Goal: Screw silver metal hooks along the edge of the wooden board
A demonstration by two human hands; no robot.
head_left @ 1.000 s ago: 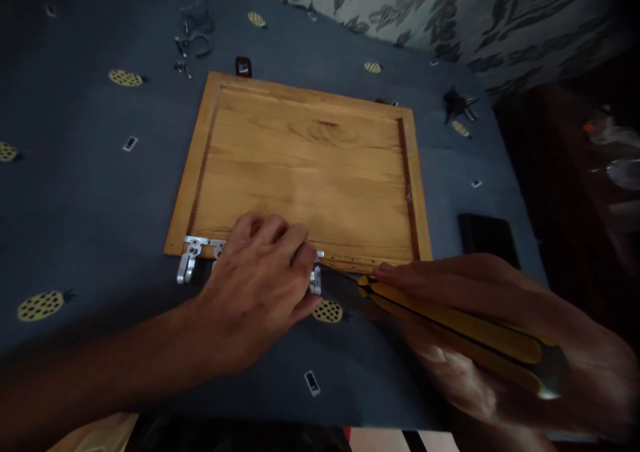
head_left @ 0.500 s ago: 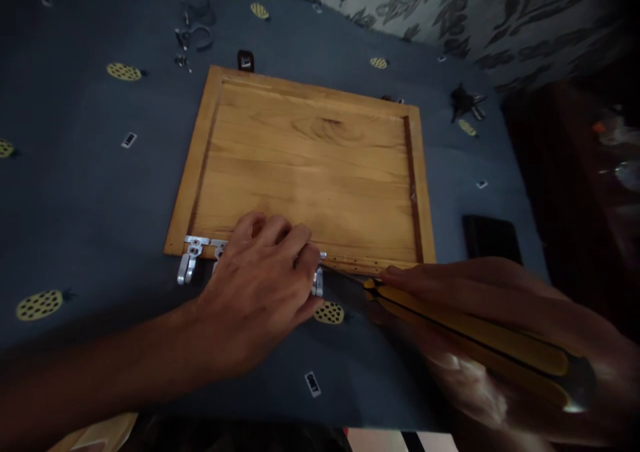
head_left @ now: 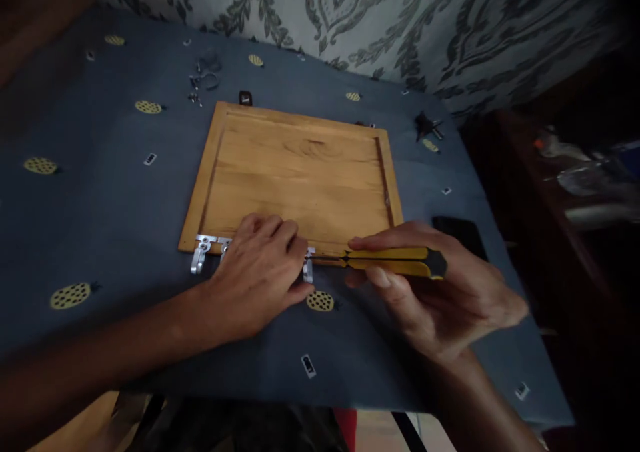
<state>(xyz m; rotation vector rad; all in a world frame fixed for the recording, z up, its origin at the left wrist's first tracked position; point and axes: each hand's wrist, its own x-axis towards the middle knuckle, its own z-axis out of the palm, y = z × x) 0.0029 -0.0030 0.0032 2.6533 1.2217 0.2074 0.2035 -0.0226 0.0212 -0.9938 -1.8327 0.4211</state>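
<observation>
A framed wooden panel (head_left: 300,179) lies on the table, with metal hinges along its near edge. One hinge (head_left: 200,255) at the left corner is uncovered. My left hand (head_left: 263,272), fingers curled, presses on the near edge and grips a hinge (head_left: 308,271) that shows beside its thumb; more metal is partly hidden under it. In my right hand (head_left: 445,299) is a yellow and black screwdriver (head_left: 387,262), held almost level between thumb and fingers. Its shaft points left to the hinge by my left hand, where the tip is hard to make out.
A dark blue tablecloth (head_left: 115,225) with pineapple prints covers the table. Small metal parts (head_left: 195,97) lie behind the panel at left. A black star-shaped object (head_left: 426,127) sits at the back right, and a dark flat object (head_left: 457,232) lies behind my right hand. Patterned fabric (head_left: 350,25) rises behind.
My right hand and the screwdriver have swung up and leftward, and the handle is now nearly level. My left hand stays on the hinge. The camera view has shifted, showing more background.
</observation>
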